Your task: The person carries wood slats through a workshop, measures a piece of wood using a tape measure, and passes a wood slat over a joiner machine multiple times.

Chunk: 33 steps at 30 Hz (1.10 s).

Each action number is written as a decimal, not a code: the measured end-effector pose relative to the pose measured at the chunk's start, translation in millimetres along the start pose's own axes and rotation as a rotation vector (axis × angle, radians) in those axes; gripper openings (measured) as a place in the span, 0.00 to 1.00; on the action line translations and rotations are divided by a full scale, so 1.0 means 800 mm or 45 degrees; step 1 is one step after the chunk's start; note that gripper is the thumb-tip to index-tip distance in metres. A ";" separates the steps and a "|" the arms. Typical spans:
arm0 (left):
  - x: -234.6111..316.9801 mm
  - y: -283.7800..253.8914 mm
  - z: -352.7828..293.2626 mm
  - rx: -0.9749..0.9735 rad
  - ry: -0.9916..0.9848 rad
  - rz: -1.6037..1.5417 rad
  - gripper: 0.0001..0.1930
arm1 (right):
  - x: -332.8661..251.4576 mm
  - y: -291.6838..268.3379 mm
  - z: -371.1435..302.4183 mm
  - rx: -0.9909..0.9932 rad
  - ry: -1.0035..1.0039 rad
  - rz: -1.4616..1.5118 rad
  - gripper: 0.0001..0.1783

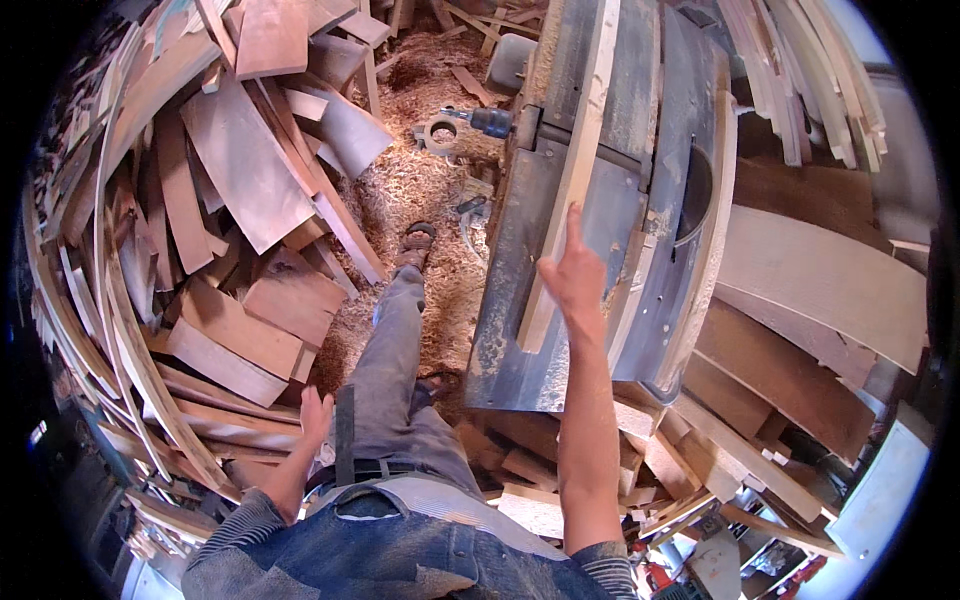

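Note:
A long pale wooden strip (572, 190) lies lengthwise on the grey metal bed (500, 340) of a woodworking machine. My right hand (575, 278) grips this strip near its close end, the index finger stretched forward along it and the thumb at its left side. The other fingers are curled and partly hidden. Low at my left side, my left hand (317, 415) hangs with fingers apart and nothing in it, near stacked boards (240, 340). A raised wooden rail (700, 270) runs along the right of the bed, beside a dark round opening (693, 195).
Loose boards pile up high on the left. Wood shavings (400, 200) cover the floor around my forward foot (415, 240). A blue motor-like part (490, 122) juts from the machine's left side. More planks (820, 270) lie to the right, and offcuts (530, 510) below the bed.

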State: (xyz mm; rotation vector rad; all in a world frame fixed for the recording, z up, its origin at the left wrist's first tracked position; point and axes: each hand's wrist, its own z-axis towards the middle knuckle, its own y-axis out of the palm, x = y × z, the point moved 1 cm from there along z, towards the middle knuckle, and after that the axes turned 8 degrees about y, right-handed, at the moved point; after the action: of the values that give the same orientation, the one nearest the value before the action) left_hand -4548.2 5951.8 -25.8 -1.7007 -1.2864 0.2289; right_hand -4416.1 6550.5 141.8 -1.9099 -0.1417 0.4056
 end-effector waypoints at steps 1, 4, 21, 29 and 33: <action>-0.030 0.021 -0.022 -0.032 -0.100 -0.005 0.21 | -0.001 -0.002 0.012 0.002 -0.002 -0.004 0.56; -0.124 0.082 -0.031 -0.488 -0.272 -0.288 0.20 | 0.004 -0.018 0.046 -0.012 0.018 0.040 0.56; -0.023 0.025 -0.027 -0.490 -0.331 -0.399 0.21 | -0.030 -0.065 0.282 0.123 -0.158 -0.016 0.53; -0.002 0.009 0.021 -0.533 -0.328 -0.403 0.21 | -0.049 -0.089 0.374 0.064 -0.064 0.084 0.51; 0.003 0.000 0.044 -0.539 -0.305 -0.404 0.22 | -0.056 -0.098 0.412 0.084 -0.044 0.085 0.53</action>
State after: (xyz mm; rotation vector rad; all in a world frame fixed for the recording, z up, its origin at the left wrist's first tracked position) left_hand -4569.4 5974.2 -43.7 -1.8198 -1.8637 -0.0347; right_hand -4564.3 6857.7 118.7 -1.8469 -0.0866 0.4831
